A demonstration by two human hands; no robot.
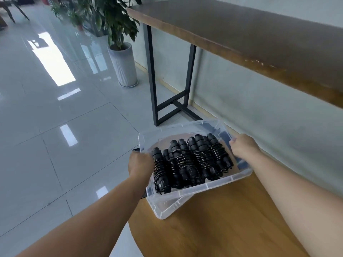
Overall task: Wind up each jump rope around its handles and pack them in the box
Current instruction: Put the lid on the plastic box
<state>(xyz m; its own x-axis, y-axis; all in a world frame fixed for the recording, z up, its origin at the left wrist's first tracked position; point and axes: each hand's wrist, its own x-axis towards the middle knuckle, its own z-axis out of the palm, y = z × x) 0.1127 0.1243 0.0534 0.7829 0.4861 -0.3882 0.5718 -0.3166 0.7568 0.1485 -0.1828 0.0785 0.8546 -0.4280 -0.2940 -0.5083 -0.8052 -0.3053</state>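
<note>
A: So, both hands are on the clear plastic box. How should this carry go?

B: Level and slow, I'd say. The left hand is curled around the left rim, fingers closed over the edge. The right hand is closed on the far right rim the same way. Opposite sides is a balanced hold, so it's mostly a matter of not letting one side drop.

A: And the ropes?

B: The wound jump ropes are already inside, lying side by side in a row across the bottom. They look loose in there, so a tilt could slide them into a heap.

A: Is the box resting on anything?

B: It sits over the round wooden table, at its far edge and partly overhanging. I can't tell if it's lifted or touching. Under it lies what looks like a second clear piece, probably the lid, skewed against the box.

A: What about materials?

B: The box is thin, see-through and glossy, with a rolled rim; likely it flexes a bit under a squeeze. The rope handles are matt black, ribbed cylinders with knobbed ends, and the cord wraps them in tight shiny coils. The tabletop is smooth, warm-toned wood.

A: How far along is it?

B: Packing appears finished; the lid seems the remaining job.
</note>
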